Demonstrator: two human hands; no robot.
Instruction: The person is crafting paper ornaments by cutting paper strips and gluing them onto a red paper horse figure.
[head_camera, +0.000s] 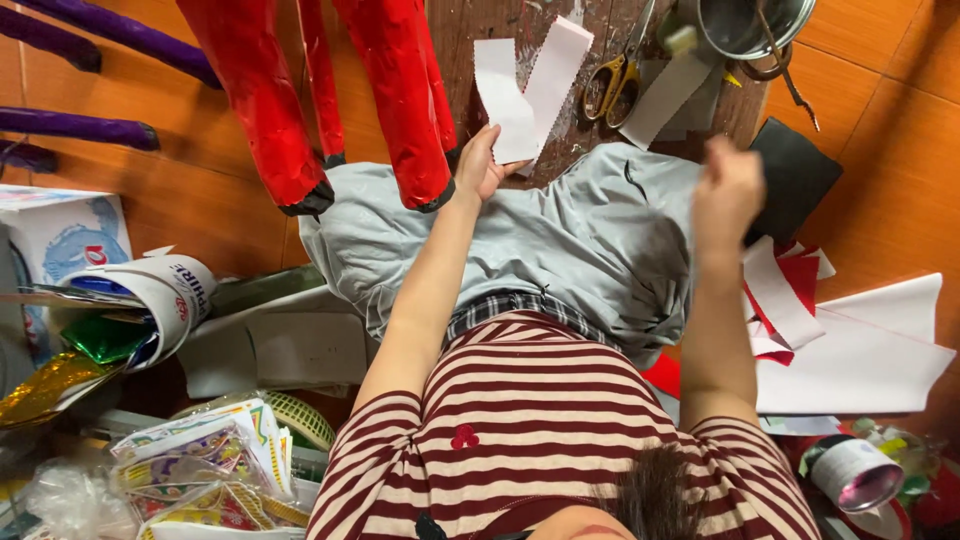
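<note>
A strip of white paper with zigzag edges is held by the left hand, the fingers closed on its lower end near the edge of a dark wooden board. The strip is seen to run up and away from the fingers, its long axis nearly upright in the view and leaning slightly left. A second white strip is crossed with it, slanting up to the right; whether this one is also pinched or merely lies on the board cannot be told.

The right hand is raised over the grey cloth spread on the lap. It is blurred, the fingers appear curled into a loose fist, and whether anything is held in it cannot be made out. The left hand is plainly the nearer to the strips; the right is well apart from them.

Yellow-handled scissors are noted lying on the board just right of the strips, between them and a metal pot, which is cut off by the top edge. Red paper-covered legs are seen to the left of the left hand, their upper parts out of frame. Red and white paper offcuts lie on the floor beside the right forearm. The lower frame is filled by a striped shirt.
</note>
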